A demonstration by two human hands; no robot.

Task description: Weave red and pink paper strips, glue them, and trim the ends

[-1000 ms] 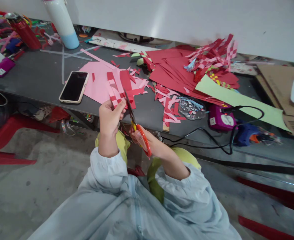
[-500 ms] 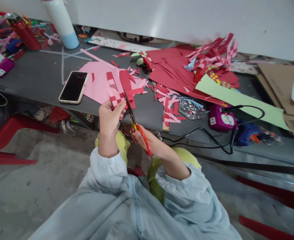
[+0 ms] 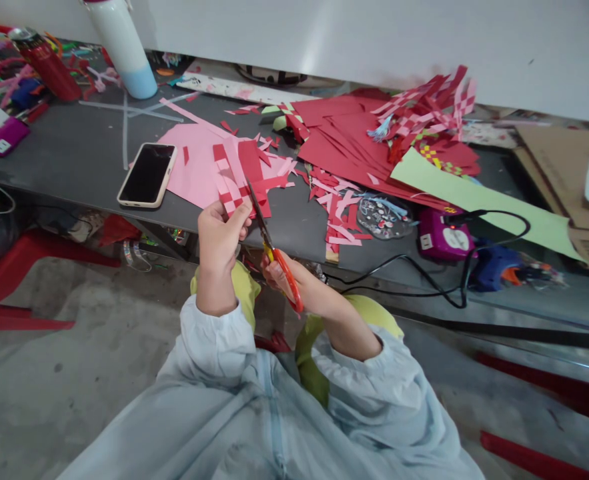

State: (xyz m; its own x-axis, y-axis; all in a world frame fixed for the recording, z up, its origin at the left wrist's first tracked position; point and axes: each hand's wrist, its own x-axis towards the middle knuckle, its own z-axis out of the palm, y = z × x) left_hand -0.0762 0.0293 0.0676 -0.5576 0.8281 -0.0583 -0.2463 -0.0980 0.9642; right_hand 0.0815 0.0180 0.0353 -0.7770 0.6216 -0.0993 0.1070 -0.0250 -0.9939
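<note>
A: What's the left hand (image 3: 220, 230) got?

B: The woven paper (image 3: 232, 193), checked red and pink, a little up and left of the frame's centre. Thumb and fingers are pinched narrow on its near edge.

A: And the right hand (image 3: 280, 270)?

B: Those fingers are curled round the orange handles of the scissors (image 3: 269, 247), just below the centre. The blades point up and left, beside the left thumb — whether they touch the paper, I can't tell.

A: What's that beyond the hands?

B: A pink sheet (image 3: 191, 177) on the grey bench (image 3: 89, 140), left of centre. The phone (image 3: 147, 175) lies screen up at its left edge.

A: Busy over to the right, too.

B: Yes — red sheets (image 3: 344, 143) are heaped in the upper right, a pale green strip (image 3: 474, 200) slanting over their right end. A purple box (image 3: 444, 237) sits below the strip, a black cord plugged in.

A: And the white-and-blue bottle (image 3: 127, 53) stands in the upper left.
</note>
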